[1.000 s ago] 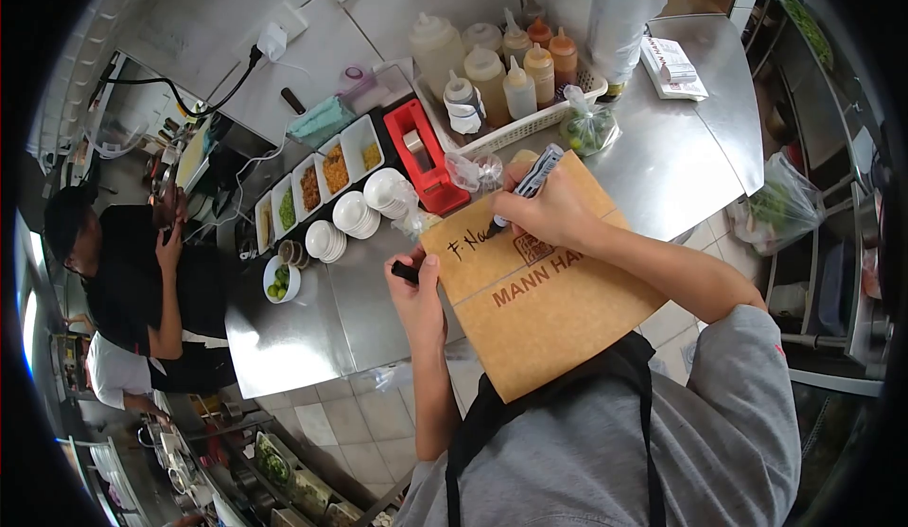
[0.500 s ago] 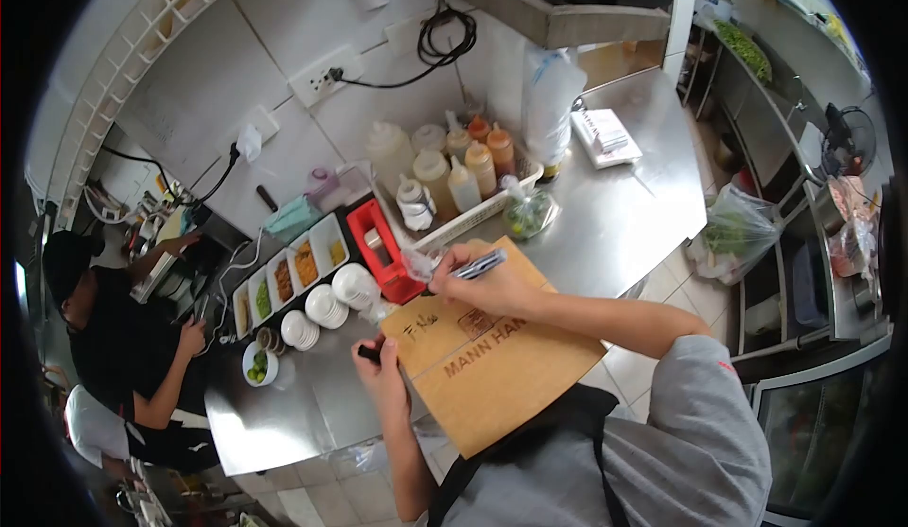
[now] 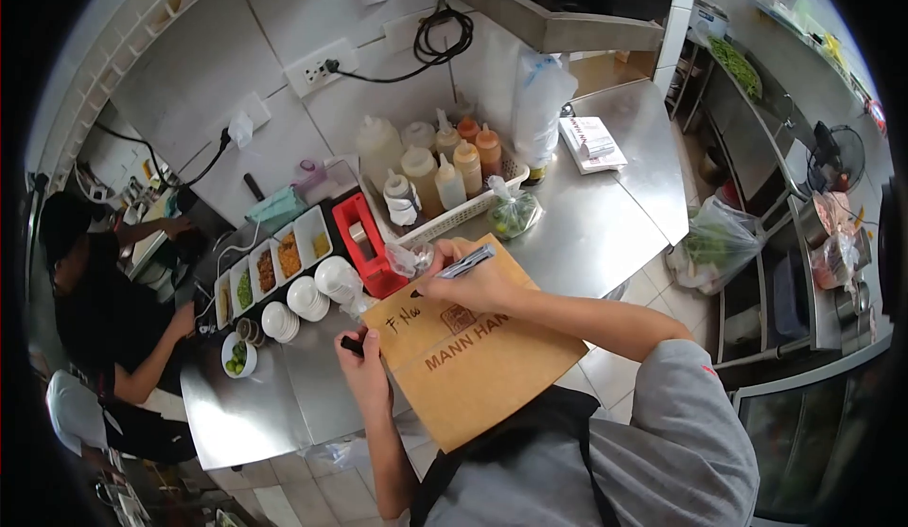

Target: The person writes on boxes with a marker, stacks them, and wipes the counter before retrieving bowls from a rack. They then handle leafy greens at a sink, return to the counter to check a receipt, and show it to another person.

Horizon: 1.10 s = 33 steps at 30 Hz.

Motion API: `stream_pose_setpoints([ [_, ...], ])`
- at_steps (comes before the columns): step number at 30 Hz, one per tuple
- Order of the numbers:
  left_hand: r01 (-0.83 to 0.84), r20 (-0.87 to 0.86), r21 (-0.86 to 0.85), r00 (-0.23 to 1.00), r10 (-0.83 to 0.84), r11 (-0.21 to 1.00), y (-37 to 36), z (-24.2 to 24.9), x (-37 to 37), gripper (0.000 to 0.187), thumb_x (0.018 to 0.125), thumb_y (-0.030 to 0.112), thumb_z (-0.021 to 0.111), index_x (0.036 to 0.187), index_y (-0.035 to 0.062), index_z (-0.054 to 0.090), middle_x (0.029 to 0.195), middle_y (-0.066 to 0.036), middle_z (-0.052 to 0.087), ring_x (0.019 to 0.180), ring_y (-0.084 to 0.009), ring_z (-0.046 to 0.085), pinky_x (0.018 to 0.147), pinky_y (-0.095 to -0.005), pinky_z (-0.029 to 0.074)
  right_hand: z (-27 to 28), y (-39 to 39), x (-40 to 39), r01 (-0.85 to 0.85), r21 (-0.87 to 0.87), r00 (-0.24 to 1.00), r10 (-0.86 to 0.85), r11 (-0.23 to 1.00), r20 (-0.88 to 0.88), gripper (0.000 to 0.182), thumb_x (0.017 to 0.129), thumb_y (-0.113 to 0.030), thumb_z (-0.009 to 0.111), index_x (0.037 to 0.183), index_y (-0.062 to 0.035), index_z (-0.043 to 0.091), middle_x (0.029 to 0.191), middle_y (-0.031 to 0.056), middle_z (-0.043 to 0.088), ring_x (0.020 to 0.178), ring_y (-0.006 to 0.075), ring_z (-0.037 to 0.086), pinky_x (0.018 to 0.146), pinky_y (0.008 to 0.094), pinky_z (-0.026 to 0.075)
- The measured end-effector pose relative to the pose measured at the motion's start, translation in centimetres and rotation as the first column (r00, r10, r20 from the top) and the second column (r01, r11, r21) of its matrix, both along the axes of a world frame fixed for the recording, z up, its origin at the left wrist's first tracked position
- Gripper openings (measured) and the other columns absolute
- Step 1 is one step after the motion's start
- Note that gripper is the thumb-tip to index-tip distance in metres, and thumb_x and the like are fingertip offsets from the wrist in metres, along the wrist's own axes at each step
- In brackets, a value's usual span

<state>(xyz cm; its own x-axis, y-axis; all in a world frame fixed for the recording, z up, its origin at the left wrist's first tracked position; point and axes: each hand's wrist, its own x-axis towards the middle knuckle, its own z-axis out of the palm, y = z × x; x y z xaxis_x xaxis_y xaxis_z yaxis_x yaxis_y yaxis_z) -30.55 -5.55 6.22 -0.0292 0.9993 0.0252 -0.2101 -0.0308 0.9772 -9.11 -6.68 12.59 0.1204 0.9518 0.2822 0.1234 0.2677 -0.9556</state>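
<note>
A brown paper bag (image 3: 478, 361) printed with "MANN HAN" is seen laid flat on the edge of a steel counter (image 3: 605, 229), its long axis running from the far left corner down toward the person's apron. A marker pen (image 3: 465, 261) is clamped in the fingers of the right hand (image 3: 473, 286), its tip set on the bag's upper left part, just right of the handwritten letters "F Na"; the pen's barrel is angled up and to the right, away from the writing. The left hand (image 3: 359, 368) is pressed against the bag's near left edge, and a small dark object, probably the pen's cap (image 3: 352, 344), is pinched in its closed fingers. The writing therefore lies between the 2 hands, with the right hand the nearer. Just beyond the bag, a red tape dispenser (image 3: 365, 243), a white basket of squeeze bottles (image 3: 445, 169) and a tied bag of greens (image 3: 514, 213) are seen. At the left, stacked white bowls (image 3: 307, 302) are set out beside condiment trays (image 3: 274, 270), and another person in dark clothes (image 3: 104, 309) is seen at work.
</note>
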Motion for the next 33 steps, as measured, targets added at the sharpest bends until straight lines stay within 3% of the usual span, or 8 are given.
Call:
stream_pose_setpoints([
  [6,0.029,0.052,0.036,0.998,-0.031,0.999,0.1,-0.5,0.1,0.023,0.084,0.008,0.060,0.095,0.0060,0.039,0.103,-0.010,0.052,0.095,-0.0152,0.048,0.087,-0.0280,0.038,1.1,-0.4,-0.1,-0.076,-0.165,0.991,0.056,0.983,-0.123,0.020,0.070,-0.012,0.067,0.068,-0.0037,0.049,0.059,0.0008,0.056,0.053,0.0059,0.054,0.048,0.0211,0.041],
  [16,0.016,-0.016,0.048,1.000,-0.015,0.999,-0.4,0.6,0.4,0.023,0.085,0.005,0.058,0.095,0.0060,0.037,0.103,-0.011,0.054,0.094,-0.0145,0.050,0.087,-0.0277,0.039,2.8,-0.9,0.0,-0.053,-0.282,0.998,0.045,0.958,-0.035,0.024,0.076,-0.015,0.067,0.068,-0.0046,0.047,0.059,0.0020,0.056,0.048,0.0068,0.054,0.043,0.0220,0.040],
  [18,0.010,0.003,0.043,1.000,-0.010,0.999,-0.4,0.6,0.5,0.023,0.085,0.005,0.057,0.095,0.0064,0.037,0.104,-0.011,0.054,0.094,-0.0148,0.050,0.087,-0.0282,0.039,2.1,-0.7,0.2,-0.049,-0.225,0.995,0.027,0.973,-0.099,0.024,0.076,-0.015,0.067,0.068,-0.0049,0.047,0.059,0.0022,0.057,0.048,0.0065,0.054,0.042,0.0212,0.040],
  [24,0.022,0.078,0.032,0.997,-0.024,0.999,-0.6,1.0,0.8,0.026,0.084,0.005,0.059,0.097,0.0073,0.037,0.101,-0.009,0.053,0.094,-0.0146,0.049,0.086,-0.0279,0.038,2.0,-0.9,0.2,-0.024,-0.250,1.000,0.021,0.968,-0.015,0.022,0.078,-0.016,0.065,0.067,-0.0045,0.050,0.057,0.0023,0.057,0.048,0.0071,0.054,0.043,0.0220,0.040],
  [26,-0.007,-0.038,0.053,0.999,0.009,0.999,-0.3,-0.5,0.1,0.026,0.083,0.007,0.061,0.098,0.0070,0.039,0.096,-0.006,0.051,0.091,-0.0140,0.048,0.086,-0.0271,0.037,2.9,-1.3,0.2,-0.006,-0.284,0.998,0.022,0.959,0.053,0.021,0.079,-0.016,0.064,0.067,-0.0043,0.053,0.057,0.0023,0.058,0.050,0.0069,0.055,0.044,0.0228,0.042],
  [29,-0.032,-0.059,0.057,0.998,0.035,0.998,0.0,-0.9,0.0,0.025,0.083,0.008,0.060,0.099,0.0068,0.041,0.094,-0.005,0.049,0.089,-0.0138,0.046,0.085,-0.0267,0.037,2.7,-1.0,0.4,-0.024,-0.219,0.998,0.012,0.975,-0.058,0.022,0.077,-0.018,0.065,0.065,-0.0039,0.054,0.052,0.0014,0.055,0.045,0.0065,0.052,0.041,0.0226,0.041],
  [32,-0.035,-0.116,0.034,0.992,0.039,0.999,0.3,-1.2,-0.5,0.024,0.085,0.012,0.059,0.099,0.0069,0.040,0.094,-0.006,0.049,0.087,-0.0135,0.046,0.083,-0.0267,0.038,1.4,-0.4,1.2,-0.080,-0.196,0.996,0.070,0.977,-0.056,0.024,0.076,-0.022,0.070,0.071,-0.0044,0.054,0.058,0.0020,0.057,0.054,0.0076,0.055,0.048,0.0232,0.044],
  [33,-0.014,-0.119,0.046,0.993,0.019,0.999,0.3,-1.2,-0.6,0.024,0.085,0.012,0.059,0.099,0.0069,0.040,0.094,-0.006,0.049,0.087,-0.0135,0.046,0.083,-0.0267,0.038,0.7,-0.2,1.5,-0.058,-0.103,0.998,0.059,0.993,0.013,0.024,0.074,-0.022,0.071,0.072,-0.0044,0.055,0.062,0.0024,0.058,0.058,0.0085,0.054,0.052,0.0241,0.044],
])
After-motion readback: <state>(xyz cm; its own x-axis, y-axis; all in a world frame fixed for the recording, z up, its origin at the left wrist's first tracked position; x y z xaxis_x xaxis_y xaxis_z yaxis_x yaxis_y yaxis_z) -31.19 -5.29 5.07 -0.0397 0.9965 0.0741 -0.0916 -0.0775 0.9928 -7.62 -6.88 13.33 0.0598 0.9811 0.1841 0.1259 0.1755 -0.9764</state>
